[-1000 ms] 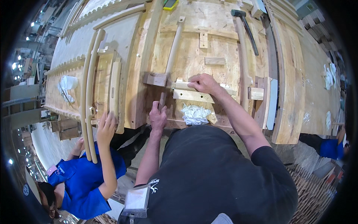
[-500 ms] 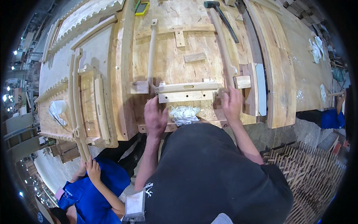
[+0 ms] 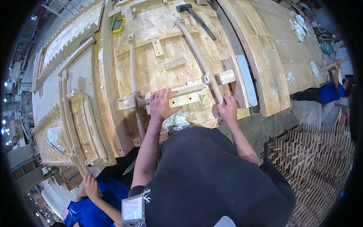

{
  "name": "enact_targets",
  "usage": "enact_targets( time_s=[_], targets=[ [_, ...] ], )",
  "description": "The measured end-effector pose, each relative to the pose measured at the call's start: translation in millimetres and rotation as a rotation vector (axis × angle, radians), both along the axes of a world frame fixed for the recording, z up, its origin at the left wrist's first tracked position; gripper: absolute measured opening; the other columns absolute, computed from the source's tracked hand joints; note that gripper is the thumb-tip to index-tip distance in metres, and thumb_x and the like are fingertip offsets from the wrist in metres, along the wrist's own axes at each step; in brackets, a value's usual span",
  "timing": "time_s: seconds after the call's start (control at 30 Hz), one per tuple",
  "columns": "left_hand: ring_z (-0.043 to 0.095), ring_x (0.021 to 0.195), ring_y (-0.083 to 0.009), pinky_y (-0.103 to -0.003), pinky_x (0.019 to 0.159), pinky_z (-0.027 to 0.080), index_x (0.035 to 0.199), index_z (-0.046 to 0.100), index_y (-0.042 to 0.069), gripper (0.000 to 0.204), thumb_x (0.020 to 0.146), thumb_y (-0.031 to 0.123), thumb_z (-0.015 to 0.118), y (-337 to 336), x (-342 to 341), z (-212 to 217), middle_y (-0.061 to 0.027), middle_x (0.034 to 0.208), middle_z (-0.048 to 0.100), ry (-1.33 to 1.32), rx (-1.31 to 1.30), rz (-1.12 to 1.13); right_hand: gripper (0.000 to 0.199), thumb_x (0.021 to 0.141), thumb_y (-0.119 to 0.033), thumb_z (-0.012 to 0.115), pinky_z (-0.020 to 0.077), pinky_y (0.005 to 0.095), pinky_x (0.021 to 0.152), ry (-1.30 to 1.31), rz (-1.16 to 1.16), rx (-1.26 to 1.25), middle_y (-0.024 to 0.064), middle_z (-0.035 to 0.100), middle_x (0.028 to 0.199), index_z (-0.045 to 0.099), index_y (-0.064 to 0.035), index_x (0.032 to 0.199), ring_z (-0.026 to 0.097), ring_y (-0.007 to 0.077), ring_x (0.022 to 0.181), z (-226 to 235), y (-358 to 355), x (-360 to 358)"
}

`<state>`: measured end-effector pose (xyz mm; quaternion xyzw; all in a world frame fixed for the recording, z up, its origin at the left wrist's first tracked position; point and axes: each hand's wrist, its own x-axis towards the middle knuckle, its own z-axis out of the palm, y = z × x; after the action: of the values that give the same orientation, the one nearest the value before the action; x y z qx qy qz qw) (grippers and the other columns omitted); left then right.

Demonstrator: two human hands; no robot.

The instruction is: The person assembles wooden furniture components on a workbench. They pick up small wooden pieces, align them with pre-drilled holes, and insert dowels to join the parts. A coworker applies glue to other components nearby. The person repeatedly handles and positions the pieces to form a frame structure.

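Observation:
My right hand [image 3: 228, 109] is closed round the near end of a long, slightly curved wooden leg [image 3: 196, 51]. This leg slants across the right side of the work board, with a pale-rimmed slot beside the rail's right end. My left hand [image 3: 162, 105] lies over the left part of a slotted wooden rail [image 3: 187, 90], fingers stretched out and thumb apart. That hand hides part of the rail and of a drilled block [image 3: 185, 100] just nearer. A second wooden leg [image 3: 133, 68] runs along the left, past the rail's left end.
A mallet [image 3: 196, 20] and a yellow-framed device [image 3: 118, 25] lie at the far side. A loose wood block [image 3: 175, 63] rests mid-board; a crumpled white cloth [image 3: 177, 122] is near me. A co-worker in blue [image 3: 102, 200] holds wooden parts at lower left. Wooden sticks [image 3: 310, 159] stand stacked at right.
My left hand has moved up onto the rail. My right hand has taken hold of the right leg's near end, and that leg now slants more. The whole view has shifted and turned.

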<state>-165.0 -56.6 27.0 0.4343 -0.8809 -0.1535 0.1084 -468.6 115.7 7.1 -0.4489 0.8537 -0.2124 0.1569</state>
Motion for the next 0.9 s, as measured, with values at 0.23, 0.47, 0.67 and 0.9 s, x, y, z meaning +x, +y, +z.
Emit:
enact_targets(
  time_s=[0.23, 0.47, 0.67, 0.9],
  targets=[
    [0.058, 0.131, -0.0287, -0.048, 0.118, 0.039, 0.145, 0.058, 0.009, 0.098, 0.065, 0.053, 0.095, 0.2, -3.8, 2.2, -0.0107, 0.135, 0.064, 0.032, -0.041, -0.006, 0.059, 0.083, -0.009, 0.068, 0.0537, 0.0579, 0.091, -0.173, -0.040, 0.079, 0.0318, 0.069, 0.110, 0.055, -0.0011, 0.139, 0.067, 0.0517, 0.107, -0.3, 18.1, -1.1],
    [0.062, 0.125, -0.0298, -0.049, 0.114, 0.042, 0.144, 0.058, 0.009, 0.101, 0.062, 0.051, 0.097, -1.9, -7.5, 2.8, -0.0106, 0.133, 0.065, 0.020, -0.057, 0.000, 0.066, 0.084, -0.007, 0.064, 0.0557, 0.0514, 0.097, -0.356, 0.069, -0.206, 0.0342, 0.070, 0.120, 0.053, 0.0031, 0.148, 0.069, 0.0502, 0.112, -4.5, 19.6, 9.3],
    [0.062, 0.119, -0.0306, -0.049, 0.111, 0.042, 0.143, 0.057, 0.010, 0.101, 0.061, 0.056, 0.095, -3.5, -3.7, -0.2, -0.0101, 0.127, 0.065, -0.029, -0.080, -0.024, 0.067, 0.084, -0.006, 0.063, 0.0548, 0.0528, 0.097, -0.335, 0.108, -0.164, 0.0340, 0.069, 0.119, 0.052, 0.0057, 0.149, 0.069, 0.0505, 0.112, 18.6, 22.1, 17.2],
    [0.063, 0.120, -0.0314, -0.050, 0.110, 0.043, 0.144, 0.057, 0.012, 0.101, 0.060, 0.052, 0.097, -5.0, -2.7, -1.1, -0.0087, 0.130, 0.065, -0.012, -0.088, -0.029, 0.068, 0.083, -0.004, 0.064, 0.0547, 0.0535, 0.095, -0.381, 0.130, -0.209, 0.0322, 0.070, 0.119, 0.052, 0.0060, 0.149, 0.069, 0.0496, 0.109, 15.9, 18.5, 18.2]
  ],
)
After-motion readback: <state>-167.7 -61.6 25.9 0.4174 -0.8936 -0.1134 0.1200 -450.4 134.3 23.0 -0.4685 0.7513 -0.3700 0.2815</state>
